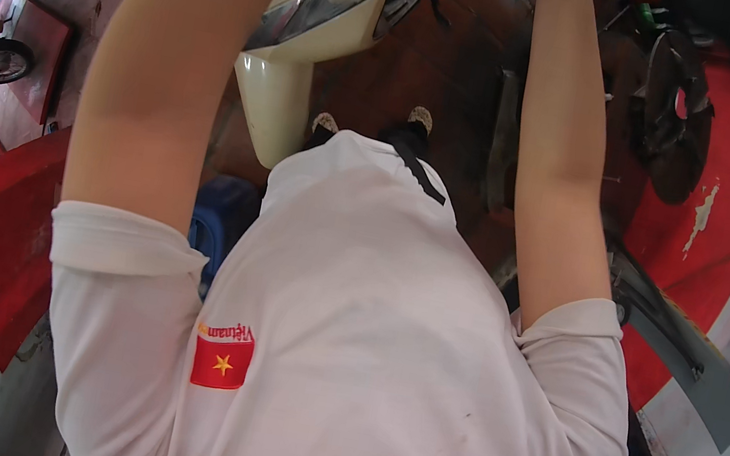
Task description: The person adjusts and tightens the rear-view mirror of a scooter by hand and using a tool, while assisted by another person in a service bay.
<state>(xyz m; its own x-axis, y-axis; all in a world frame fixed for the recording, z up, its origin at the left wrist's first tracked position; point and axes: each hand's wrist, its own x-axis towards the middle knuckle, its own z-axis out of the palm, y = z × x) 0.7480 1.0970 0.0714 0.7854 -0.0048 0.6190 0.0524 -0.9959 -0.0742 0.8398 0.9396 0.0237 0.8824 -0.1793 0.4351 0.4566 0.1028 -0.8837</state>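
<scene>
Both my arms reach up past the top edge of the head view, so neither hand shows and what they hold or touch is hidden. Beside my left forearm (169, 66) is a cream scooter body (331, 32) with a long clear light lens (311, 8). A tapering cream panel (271, 109) hangs down from it, close to my feet. My right forearm (565, 117) passes to the right of the scooter, over dark brown floor tiles (425, 53).
A blue plastic container (227, 209) stands by my left side. Black vehicle parts (671, 126) are at the right, near a red wall band (718, 222) and a grey metal bracket (700, 375). Several motorbikes stand far left, one showing its wheel (4, 62).
</scene>
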